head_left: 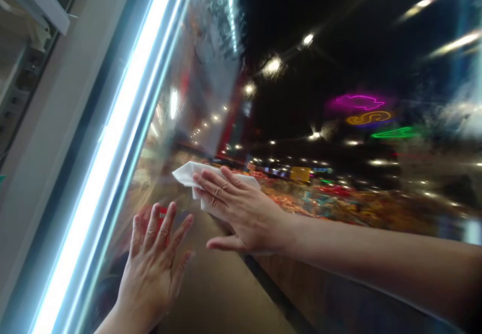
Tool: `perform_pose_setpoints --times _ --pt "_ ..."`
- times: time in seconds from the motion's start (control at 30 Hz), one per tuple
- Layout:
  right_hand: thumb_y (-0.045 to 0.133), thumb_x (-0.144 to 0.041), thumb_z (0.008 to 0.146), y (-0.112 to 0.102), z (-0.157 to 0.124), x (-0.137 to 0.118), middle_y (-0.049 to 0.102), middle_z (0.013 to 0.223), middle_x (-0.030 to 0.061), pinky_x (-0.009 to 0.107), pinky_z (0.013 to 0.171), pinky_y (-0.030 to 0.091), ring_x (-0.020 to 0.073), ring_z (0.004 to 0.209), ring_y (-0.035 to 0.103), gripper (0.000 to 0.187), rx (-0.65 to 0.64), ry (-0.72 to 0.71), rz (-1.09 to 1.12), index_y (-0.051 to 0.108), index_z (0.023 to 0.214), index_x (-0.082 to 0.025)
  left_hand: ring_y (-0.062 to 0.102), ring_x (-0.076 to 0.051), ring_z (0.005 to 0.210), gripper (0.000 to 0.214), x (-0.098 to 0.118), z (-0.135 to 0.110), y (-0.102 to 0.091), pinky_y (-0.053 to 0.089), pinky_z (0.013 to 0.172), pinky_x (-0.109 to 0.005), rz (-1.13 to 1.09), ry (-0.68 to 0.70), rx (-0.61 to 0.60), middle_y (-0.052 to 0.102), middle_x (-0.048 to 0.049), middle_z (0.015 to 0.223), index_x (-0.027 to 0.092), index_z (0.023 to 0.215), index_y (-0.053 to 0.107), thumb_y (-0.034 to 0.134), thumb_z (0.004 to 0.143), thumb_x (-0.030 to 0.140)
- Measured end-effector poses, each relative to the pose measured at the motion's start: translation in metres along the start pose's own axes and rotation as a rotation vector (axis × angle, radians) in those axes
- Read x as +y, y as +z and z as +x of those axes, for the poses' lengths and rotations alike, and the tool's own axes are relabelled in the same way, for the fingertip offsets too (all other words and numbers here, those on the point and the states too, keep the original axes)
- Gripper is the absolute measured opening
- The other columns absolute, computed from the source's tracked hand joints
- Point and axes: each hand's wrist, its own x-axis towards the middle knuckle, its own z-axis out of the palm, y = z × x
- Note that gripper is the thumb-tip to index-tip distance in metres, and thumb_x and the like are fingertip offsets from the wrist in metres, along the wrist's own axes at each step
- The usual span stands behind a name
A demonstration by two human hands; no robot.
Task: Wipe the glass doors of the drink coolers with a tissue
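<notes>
A folded white cloth [188,173] lies under my right hand [241,208], which presses it with flat fingers against a glass pane [286,98]. Corners of the cloth stick out past the fingertips on the left and along the top. Lower left of it, my left hand [154,268] is raised to the pane with its fingers spread. Nothing is in that hand; whether its fingertips touch the glass I cannot tell.
A bright light tube [113,123] runs slanting along the pane's left edge, beside a grey frame [64,103]. Hazy smears [467,108] show at the far right. Beyond or mirrored in the glass are ceiling lights, neon shapes [359,103] and blurred colourful goods [339,206].
</notes>
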Motion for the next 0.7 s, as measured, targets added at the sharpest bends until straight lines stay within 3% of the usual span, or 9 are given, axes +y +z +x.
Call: perform_pose_setpoints --times 0.07,0.13,0.2,0.27,0.4,0.47,0.57,0.63,0.7 --pt "0.037 -0.075 0.098 -0.018 0.017 0.043 0.013 0.173 0.0144 0.052 0.133 0.009 0.0278 0.162 0.007 0.095 0.023 0.115 -0.038 0.026 0.161 -0.006 0.016 -0.024 0.161 0.065 0.001 -0.002 0.0 0.002 0.133 -0.05 0.006 -0.011 0.0 0.036 -0.0005 0.167 0.038 0.159 0.034 0.055 0.099 0.047" --pt "0.034 -0.071 0.101 -0.038 0.039 0.088 0.008 0.173 0.0165 0.055 0.132 0.006 0.0304 0.161 0.004 0.093 0.064 0.354 -0.073 0.018 0.162 -0.002 0.016 -0.024 0.16 0.065 0.004 -0.002 -0.001 0.003 0.133 -0.051 0.016 0.001 0.004 0.036 -0.0014 0.167 0.037 0.159 0.033 0.056 0.099 0.046" --pt "0.03 -0.069 0.102 -0.047 0.056 0.108 0.004 0.174 0.0142 0.055 0.132 0.002 0.0297 0.161 -0.001 0.093 0.101 0.54 -0.088 0.011 0.162 -0.002 0.015 -0.025 0.161 0.067 0.007 0.0 -0.001 0.003 0.133 -0.051 0.028 0.013 0.007 0.034 -0.0028 0.168 0.035 0.16 0.032 0.057 0.098 0.045" --pt "0.03 -0.073 0.1 -0.04 0.063 0.091 0.002 0.175 0.0114 0.052 0.132 0.0 0.0274 0.161 -0.005 0.096 0.104 0.498 -0.089 0.012 0.163 -0.003 0.014 -0.026 0.161 0.069 0.008 0.0 -0.001 0.003 0.133 -0.051 0.041 0.019 0.003 0.031 -0.0037 0.169 0.034 0.161 0.03 0.057 0.098 0.044" --pt "0.029 -0.085 0.093 -0.004 0.06 0.012 0.014 0.172 0.0147 0.047 0.133 0.004 0.0266 0.162 0.006 0.105 0.003 0.036 -0.05 0.028 0.161 -0.004 0.012 -0.027 0.161 0.074 0.005 -0.003 0.003 0.003 0.133 -0.054 0.039 0.051 0.029 0.028 -0.0047 0.17 0.033 0.163 0.022 0.056 0.099 0.044" --pt "0.031 -0.085 0.092 0.001 0.057 0.006 0.019 0.172 0.0137 0.046 0.133 0.008 0.0257 0.161 0.012 0.104 -0.014 -0.04 -0.045 0.032 0.16 -0.006 0.012 -0.027 0.161 0.073 0.003 -0.004 0.004 0.003 0.132 -0.054 0.038 0.062 0.038 0.027 -0.005 0.17 0.033 0.163 0.022 0.054 0.099 0.045" --pt "0.035 -0.085 0.092 -0.025 0.05 0.068 0.02 0.172 0.0134 0.047 0.131 0.01 0.0266 0.161 0.014 0.103 0.061 0.151 -0.076 0.03 0.16 -0.008 0.011 -0.027 0.161 0.069 0.002 -0.002 0.002 0.002 0.132 -0.053 0.055 0.054 0.017 0.027 -0.0047 0.171 0.032 0.162 0.026 0.052 0.1 0.047" --pt "0.024 -0.075 0.1 -0.054 0.039 0.129 0.012 0.171 0.0219 0.061 0.128 0.006 0.0344 0.161 0.007 0.097 0.13 0.342 -0.099 0.02 0.161 0.001 0.011 -0.027 0.161 0.068 0.004 0.004 0.001 0.002 0.132 -0.053 0.048 0.049 0.006 0.029 -0.0042 0.17 0.033 0.162 0.027 0.052 0.1 0.048" --pt "0.017 -0.072 0.101 -0.074 0.023 0.169 0.007 0.17 0.0273 0.066 0.124 0.004 0.0386 0.16 0.004 0.097 0.216 0.585 -0.126 0.012 0.16 0.006 0.011 -0.027 0.161 0.067 0.008 0.009 0.0 0.002 0.132 -0.054 0.03 0.057 -0.009 0.03 -0.003 0.169 0.035 0.161 0.028 0.052 0.1 0.049"
